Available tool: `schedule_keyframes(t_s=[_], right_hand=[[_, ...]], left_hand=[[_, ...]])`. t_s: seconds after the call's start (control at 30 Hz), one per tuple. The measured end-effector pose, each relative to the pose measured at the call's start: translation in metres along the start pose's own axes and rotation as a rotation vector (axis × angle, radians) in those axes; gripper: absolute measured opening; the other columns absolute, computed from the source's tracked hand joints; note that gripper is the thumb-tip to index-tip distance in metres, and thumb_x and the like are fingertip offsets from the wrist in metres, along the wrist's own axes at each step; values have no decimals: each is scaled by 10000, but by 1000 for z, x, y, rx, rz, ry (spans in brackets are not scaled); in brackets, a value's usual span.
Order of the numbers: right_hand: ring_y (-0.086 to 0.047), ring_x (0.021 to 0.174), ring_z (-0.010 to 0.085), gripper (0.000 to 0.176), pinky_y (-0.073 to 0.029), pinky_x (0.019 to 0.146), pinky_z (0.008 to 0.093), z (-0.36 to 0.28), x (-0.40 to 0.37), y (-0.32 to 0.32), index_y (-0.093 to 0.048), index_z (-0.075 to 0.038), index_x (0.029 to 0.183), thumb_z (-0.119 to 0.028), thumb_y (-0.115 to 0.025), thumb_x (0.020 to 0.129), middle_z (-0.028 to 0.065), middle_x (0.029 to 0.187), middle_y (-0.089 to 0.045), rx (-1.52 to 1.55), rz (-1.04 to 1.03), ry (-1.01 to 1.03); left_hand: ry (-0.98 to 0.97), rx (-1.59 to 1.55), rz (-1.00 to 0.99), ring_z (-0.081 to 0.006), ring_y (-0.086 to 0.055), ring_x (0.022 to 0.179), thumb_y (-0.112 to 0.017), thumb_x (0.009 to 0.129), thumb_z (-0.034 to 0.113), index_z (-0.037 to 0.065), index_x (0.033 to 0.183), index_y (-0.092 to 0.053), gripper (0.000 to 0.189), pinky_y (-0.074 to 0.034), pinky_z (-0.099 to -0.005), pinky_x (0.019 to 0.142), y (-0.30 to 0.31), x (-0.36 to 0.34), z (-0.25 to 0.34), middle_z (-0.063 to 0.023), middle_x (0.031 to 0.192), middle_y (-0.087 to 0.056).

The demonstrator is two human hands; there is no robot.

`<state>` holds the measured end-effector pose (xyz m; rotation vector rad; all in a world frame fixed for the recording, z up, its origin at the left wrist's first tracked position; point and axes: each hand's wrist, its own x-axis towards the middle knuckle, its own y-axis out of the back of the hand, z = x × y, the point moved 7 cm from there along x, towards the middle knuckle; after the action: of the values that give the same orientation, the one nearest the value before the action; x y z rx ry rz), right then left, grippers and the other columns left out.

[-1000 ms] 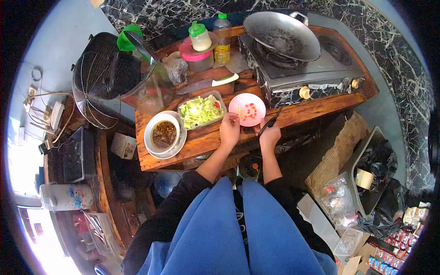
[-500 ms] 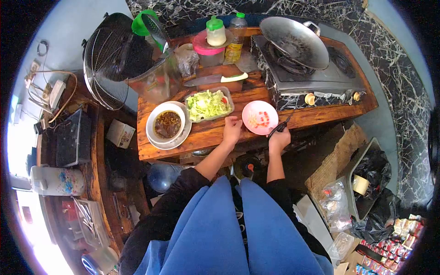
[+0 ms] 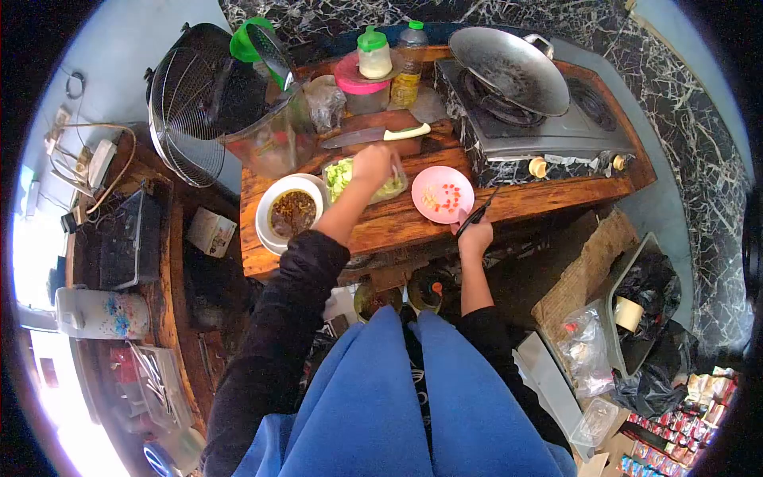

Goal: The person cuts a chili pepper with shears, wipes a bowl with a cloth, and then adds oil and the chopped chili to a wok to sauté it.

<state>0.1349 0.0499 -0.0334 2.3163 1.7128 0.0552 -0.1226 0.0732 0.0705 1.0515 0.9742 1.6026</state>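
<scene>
The left hand [image 3: 372, 163] is now reaching forward from the tabletop [image 3: 397, 226] edge, where it was resting half a second ago, and is sitting over the container of chopped lettuce [image 3: 340, 173]. Its arm is stretching out diagonally in a black sleeve, and its fingers are curling down into the greens; whether they are gripping any is hidden. The right hand [image 3: 474, 236] is staying at the near edge of the tabletop, closing around black scissors [image 3: 479, 211] whose tips are pointing up and right beside the pink plate [image 3: 442, 193] of red bits. A bowl of dark sauce [image 3: 292, 213] is standing just left of the container, and a knife [image 3: 373, 137] is lying beyond it.
</scene>
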Motion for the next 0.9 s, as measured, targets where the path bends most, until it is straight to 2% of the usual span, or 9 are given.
schedule_keyframes(t_s=[0.07,0.3,0.4,0.5,0.6,0.67,0.77,0.8,0.9], right_hand=[[-598,530,194,196,-480,415,272,-10,-8,6,-504,75,763,-100,-589,774,96,630,-561,-86,-7,34],[-620,593,207,209,-507,465,258,-20,-28,16,-463,59,804,-125,-563,799,125,731,-573,123,-73,-42],[-622,612,212,202,-511,477,260,-18,-27,12,-452,51,818,-120,-559,801,129,757,-574,129,-97,-51],[-624,646,218,190,-518,503,268,-12,-26,10,-445,43,812,-108,-561,798,130,774,-575,174,-115,-75],[-624,680,220,181,-522,526,280,-3,-20,1,-442,34,805,-91,-572,787,127,795,-576,215,-164,-59],[-623,694,221,178,-523,535,285,1,-16,-4,-443,29,803,-83,-580,780,125,805,-576,232,-201,-31],[-622,710,224,181,-523,550,292,4,-16,-15,-448,18,790,-78,-599,765,126,797,-577,333,-309,-99],[-620,701,204,184,-519,548,279,6,-15,-16,-458,17,798,-85,-607,760,122,800,-579,311,-291,-108],[-615,695,205,235,-504,561,285,-4,-18,-7,-472,27,823,-151,-614,763,125,794,-582,114,-253,-54]], left_hand=[[-24,180,-157,-261,-599,717,-519,731,191,134,787,-634,140,-490,-373,611,-30,11,-16,-103,741,-615],[-268,266,-175,-235,-600,721,-560,699,192,158,785,-628,115,-489,-351,602,-43,8,-3,-85,728,-612],[-302,294,-161,-224,-598,736,-592,669,204,149,754,-619,105,-486,-349,599,-30,3,9,-73,715,-608],[-460,199,58,-221,-593,731,-621,637,207,133,729,-606,119,-476,-358,570,-16,-3,15,-69,691,-602],[-345,3,130,-236,-584,712,-631,621,194,126,730,-600,131,-462,-360,591,-3,-2,7,-78,672,-597],[-98,-252,254,-181,-575,648,-619,632,153,105,730,-590,113,-447,-302,570,9,-7,-7,-56,630,-590],[64,-699,139,-98,-537,604,-579,687,103,84,777,-570,92,-428,-241,548,16,-25,0,-10,641,-577],[62,-698,140,-98,-537,604,-579,687,103,84,777,-570,92,-428,-241,548,7,-30,1,-10,641,-577],[-22,-1325,196,-45,-485,583,-519,743,62,68,846,-541,106,-398,-203,498,-21,-49,3,22,680,-550]])
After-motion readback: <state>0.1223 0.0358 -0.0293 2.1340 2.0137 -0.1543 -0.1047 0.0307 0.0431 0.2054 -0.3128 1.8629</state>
